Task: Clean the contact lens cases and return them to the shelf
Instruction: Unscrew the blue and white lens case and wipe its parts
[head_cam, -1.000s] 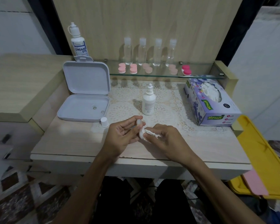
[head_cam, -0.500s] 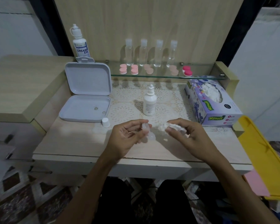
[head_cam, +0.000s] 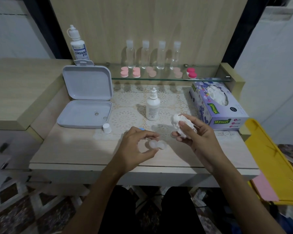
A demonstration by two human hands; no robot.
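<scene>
A clear contact lens case (head_cam: 157,144) without caps lies low over the table's front middle, pinched at its left end between the thumb and fingers of my left hand (head_cam: 135,149). My right hand (head_cam: 194,134) is raised to its right and grips a crumpled white tissue (head_cam: 180,124), apart from the case. Several pink lens cases (head_cam: 136,72) and a darker pink one (head_cam: 191,73) sit on the glass shelf (head_cam: 210,79) at the back. A blue bit (head_cam: 141,129) shows behind my left fingers; I cannot tell what it is.
An open white plastic box (head_cam: 86,105) stands at the left with a small white cap (head_cam: 107,128) in front. A small white dropper bottle (head_cam: 153,107) stands mid-table. A tissue box (head_cam: 216,105) lies at the right, a yellow tray (head_cam: 274,166) beyond the edge. Clear bottles (head_cam: 145,54) line the shelf.
My right hand pulled the tissue away from the case and lifted it to the right. My left hand lowered the case toward the table.
</scene>
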